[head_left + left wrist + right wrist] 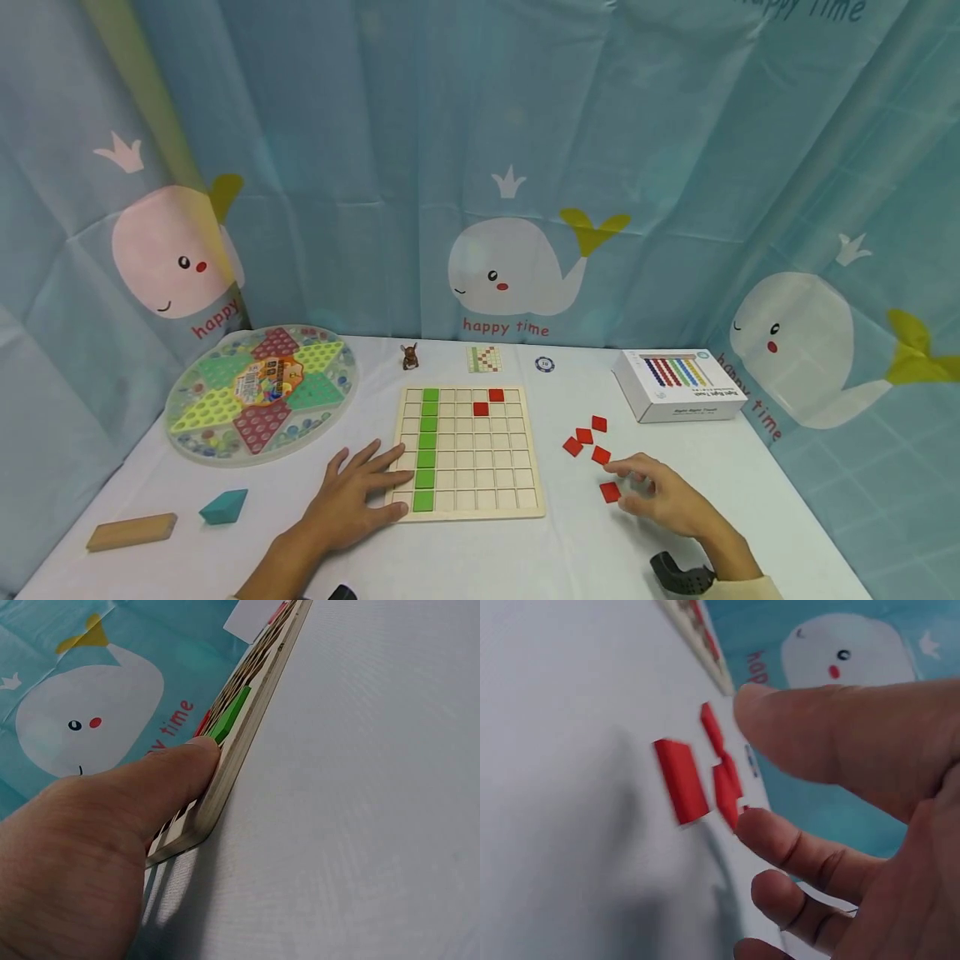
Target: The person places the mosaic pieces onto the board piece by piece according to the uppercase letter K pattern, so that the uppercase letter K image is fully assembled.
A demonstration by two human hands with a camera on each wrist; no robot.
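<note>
A square wooden grid board (487,475) lies on the table, with several green tiles (426,459) filling one column near its left side. Two red tiles (481,409) sit diagonally in cells near its top. My left hand (352,496) rests at the board's left edge, fingers spread, the thumb touching the near-left corner area in the left wrist view. To the right of the board, several loose red tiles (584,436) lie scattered. Over the nearest loose red tile (681,781) hovers my right hand (667,498), its thumb and fingers apart with nothing between them.
A round Chinese checkers board (217,367) lies at the left. Nearer are a teal wedge block (223,507) and a wooden bar (132,532). Along the back stand a small brown figurine (409,357), a pattern card (483,359), a round chip (544,364) and a white box (678,385).
</note>
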